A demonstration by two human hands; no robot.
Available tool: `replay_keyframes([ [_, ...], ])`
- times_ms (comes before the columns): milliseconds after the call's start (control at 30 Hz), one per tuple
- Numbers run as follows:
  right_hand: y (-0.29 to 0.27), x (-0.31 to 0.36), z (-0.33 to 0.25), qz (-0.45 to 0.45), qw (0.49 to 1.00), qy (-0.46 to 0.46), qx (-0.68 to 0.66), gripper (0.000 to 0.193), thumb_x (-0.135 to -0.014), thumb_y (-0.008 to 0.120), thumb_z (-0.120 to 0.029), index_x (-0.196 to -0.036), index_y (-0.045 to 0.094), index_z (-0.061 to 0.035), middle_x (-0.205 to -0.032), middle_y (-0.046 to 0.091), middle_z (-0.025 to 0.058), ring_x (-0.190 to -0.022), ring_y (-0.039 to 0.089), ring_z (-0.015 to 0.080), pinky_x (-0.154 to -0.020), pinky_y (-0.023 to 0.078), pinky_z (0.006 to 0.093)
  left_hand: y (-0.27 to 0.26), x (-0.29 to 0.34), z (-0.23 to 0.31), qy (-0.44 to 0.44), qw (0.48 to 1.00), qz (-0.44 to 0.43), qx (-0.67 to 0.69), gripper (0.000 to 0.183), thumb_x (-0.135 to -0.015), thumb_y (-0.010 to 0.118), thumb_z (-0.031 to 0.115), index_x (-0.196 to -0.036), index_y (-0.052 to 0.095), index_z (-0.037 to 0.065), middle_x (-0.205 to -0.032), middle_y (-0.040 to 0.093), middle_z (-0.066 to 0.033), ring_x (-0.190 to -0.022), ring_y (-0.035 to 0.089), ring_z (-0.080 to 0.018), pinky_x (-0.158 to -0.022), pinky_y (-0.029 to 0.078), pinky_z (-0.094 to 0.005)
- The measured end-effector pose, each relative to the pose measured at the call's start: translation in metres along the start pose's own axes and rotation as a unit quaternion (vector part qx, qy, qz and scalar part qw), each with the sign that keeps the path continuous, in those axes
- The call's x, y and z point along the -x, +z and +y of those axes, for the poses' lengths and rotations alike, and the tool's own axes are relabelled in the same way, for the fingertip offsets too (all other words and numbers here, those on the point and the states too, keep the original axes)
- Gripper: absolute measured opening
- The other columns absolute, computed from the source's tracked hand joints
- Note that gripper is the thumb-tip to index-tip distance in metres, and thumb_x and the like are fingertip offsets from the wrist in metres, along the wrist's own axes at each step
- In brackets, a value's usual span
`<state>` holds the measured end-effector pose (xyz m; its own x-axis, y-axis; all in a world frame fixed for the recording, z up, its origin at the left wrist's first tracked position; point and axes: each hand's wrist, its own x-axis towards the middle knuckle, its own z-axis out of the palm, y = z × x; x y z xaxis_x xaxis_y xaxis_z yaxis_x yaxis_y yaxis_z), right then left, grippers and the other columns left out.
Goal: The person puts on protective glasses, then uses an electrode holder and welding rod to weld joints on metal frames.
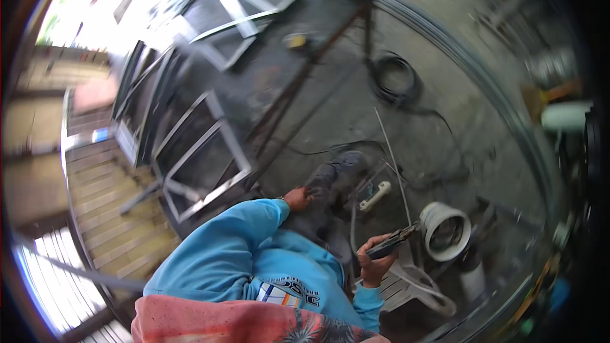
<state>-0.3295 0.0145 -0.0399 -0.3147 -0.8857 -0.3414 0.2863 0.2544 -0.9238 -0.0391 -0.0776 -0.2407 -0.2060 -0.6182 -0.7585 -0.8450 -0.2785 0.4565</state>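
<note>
Right grip wrapped around the electrode holder, welding rod pointing away, presumably for clearance; left grip against trouser leg, closure indeterminable.

Blk coil on flr | wht bucket — near wht chair | pale-grn cyl. — far R

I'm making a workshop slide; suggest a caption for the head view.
Right hand grips a clamp-like holder bearing a thin rod; left hand by dark trousers, metal frames at left.
</note>
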Motion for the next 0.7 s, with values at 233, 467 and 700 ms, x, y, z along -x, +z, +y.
replay_keyframes([
  [233, 0.067, 0.012, -0.075, -0.292, 0.951, -0.069, 0.070, 0.071, -0.069, 0.092, -0.035, -0.114, 0.046, -0.0041, -0.092, 0.055, 0.0060, -0.073, 0.060, 0.0143, -0.072, 0.056, 0.0309, 0.006, 0.169, -0.069, -0.159, 0.960, 0.103, 0.204, 0.053, -0.092, 0.062, 0.038, -0.130, 0.060, 0.001, -0.129, 0.062, -0.0269, -0.120, 0.059, -0.0414, -0.103, 0.046, -0.0451],
  [467, 0.169, 0.036, -0.106, -0.486, 0.797, -0.274, 0.231, 0.065, -0.066, 0.093, -0.040, -0.101, 0.054, -0.0031, -0.069, 0.061, 0.0000, -0.060, 0.063, 0.0145, -0.057, 0.052, 0.0305, 0.046, 0.261, -0.126, -0.150, 0.818, 0.425, 0.357, 0.036, -0.092, 0.065, 0.028, -0.114, 0.068, 0.001, -0.111, 0.070, -0.0215, -0.106, 0.066, -0.0362, -0.092, 0.052, -0.0416],
  [700, 0.254, 0.077, -0.105, -0.550, 0.755, -0.214, 0.287, 0.065, -0.062, 0.097, -0.035, -0.097, 0.052, -0.0054, -0.065, 0.058, -0.0025, -0.056, 0.058, 0.0075, -0.052, 0.050, 0.0244, 0.022, 0.311, -0.162, -0.131, 0.664, 0.589, 0.442, 0.027, -0.094, 0.063, 0.022, -0.109, 0.068, 0.000, -0.092, 0.073, -0.0123, -0.085, 0.069, -0.0214, -0.077, 0.054, -0.0335],
])
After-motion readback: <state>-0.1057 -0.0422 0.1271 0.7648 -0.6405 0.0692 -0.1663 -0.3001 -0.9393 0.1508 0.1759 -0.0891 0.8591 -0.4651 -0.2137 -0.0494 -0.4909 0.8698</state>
